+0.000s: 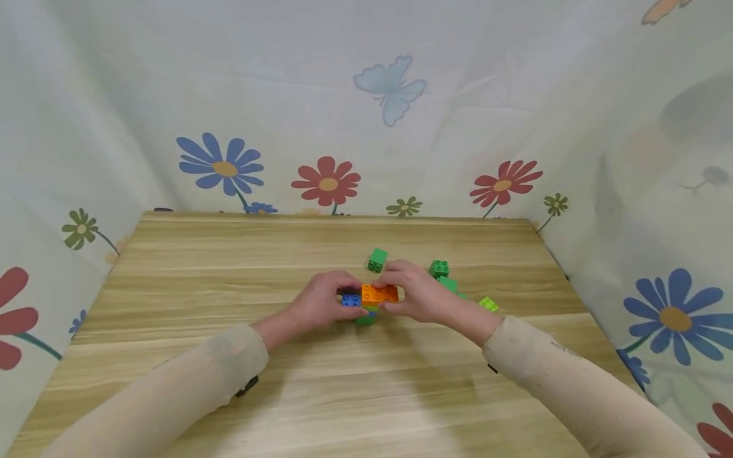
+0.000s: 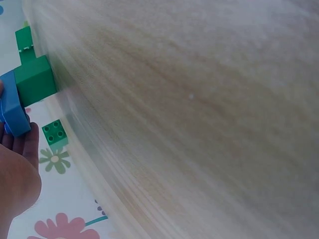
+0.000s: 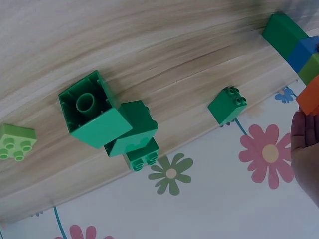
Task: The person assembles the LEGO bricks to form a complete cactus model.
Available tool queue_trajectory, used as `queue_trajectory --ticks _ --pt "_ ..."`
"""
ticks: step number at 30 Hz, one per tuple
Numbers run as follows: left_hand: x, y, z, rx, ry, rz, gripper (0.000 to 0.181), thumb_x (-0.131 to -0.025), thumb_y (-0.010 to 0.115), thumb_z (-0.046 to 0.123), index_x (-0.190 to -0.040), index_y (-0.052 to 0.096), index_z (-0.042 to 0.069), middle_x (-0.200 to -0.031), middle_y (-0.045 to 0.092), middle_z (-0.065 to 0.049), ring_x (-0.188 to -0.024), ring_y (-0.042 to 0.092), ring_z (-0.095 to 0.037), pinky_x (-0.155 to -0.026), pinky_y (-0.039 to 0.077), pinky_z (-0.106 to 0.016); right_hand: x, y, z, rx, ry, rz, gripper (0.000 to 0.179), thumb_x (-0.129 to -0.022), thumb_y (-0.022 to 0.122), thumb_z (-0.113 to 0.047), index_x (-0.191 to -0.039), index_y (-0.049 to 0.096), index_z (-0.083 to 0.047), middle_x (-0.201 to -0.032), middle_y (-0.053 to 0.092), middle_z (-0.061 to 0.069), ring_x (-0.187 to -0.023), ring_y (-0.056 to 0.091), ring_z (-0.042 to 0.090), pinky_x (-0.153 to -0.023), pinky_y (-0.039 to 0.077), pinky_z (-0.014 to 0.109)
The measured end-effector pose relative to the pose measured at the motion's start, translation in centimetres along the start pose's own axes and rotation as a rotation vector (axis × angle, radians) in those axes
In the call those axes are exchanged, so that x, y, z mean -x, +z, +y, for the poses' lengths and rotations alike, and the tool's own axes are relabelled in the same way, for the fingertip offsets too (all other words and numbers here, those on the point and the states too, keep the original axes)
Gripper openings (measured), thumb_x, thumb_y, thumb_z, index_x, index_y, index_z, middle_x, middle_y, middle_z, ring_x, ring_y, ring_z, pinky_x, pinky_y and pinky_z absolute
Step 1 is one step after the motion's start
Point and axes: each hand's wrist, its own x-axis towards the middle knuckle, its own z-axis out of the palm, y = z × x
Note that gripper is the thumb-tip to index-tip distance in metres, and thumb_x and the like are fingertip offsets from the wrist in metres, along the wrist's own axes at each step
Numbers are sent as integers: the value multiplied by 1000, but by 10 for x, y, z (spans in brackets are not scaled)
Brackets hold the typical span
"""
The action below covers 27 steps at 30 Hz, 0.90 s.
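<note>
Near the middle of the wooden table stands a small stack of toy building bricks. Its green brick [image 3: 284, 36] is at the bottom, then a blue brick [image 1: 351, 299], a lime brick [image 3: 310, 68] and an orange brick [image 1: 375, 294] on top. My left hand [image 1: 321, 300] grips the blue brick from the left, thumb along its near side. From the right, my right hand [image 1: 420, 292] holds the orange brick between thumb and fingers. The orange brick's right end reaches out past the lime one. In the left wrist view, fingers lie behind the blue brick.
Behind the stack lies a loose green brick [image 1: 377, 259] on its side. Right of it, several green bricks [image 3: 132, 129] sit close together, one hollow green brick [image 3: 94, 109] showing its underside. A lime brick [image 1: 488, 304] is farther right. Printed fabric [image 1: 435, 152] hangs around the table.
</note>
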Motion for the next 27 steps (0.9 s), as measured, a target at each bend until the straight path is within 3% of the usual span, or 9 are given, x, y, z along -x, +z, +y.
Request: queue_trajectory --ticks 4,15,27 --pt "0 -2 1 -1 10 2 41 -87 92 34 -122 78 18 -115 74 5 -100 64 -15 -94 58 -37 -2 -1 -1 11 4 -16 26 -90 85 -12 -114 78 -6 -102 67 0 -92 58 14 -83 58 32" --pt "1 1 0 -12 12 5 41 -87 92 34 -122 78 18 -115 74 6 -100 64 -14 -95 58 -37 4 6 5 -17 -22 42 26 -90 86 -11 -115 78 -6 -107 71 2 -98 62 16 -86 59 29" --pt "1 0 0 -30 11 12 43 -88 91 35 -125 77 18 -116 73 5 -100 63 -13 -95 58 -37 6 9 7 -69 28 66 33 -91 86 -12 -122 77 -5 -117 73 6 -107 66 21 -93 61 40"
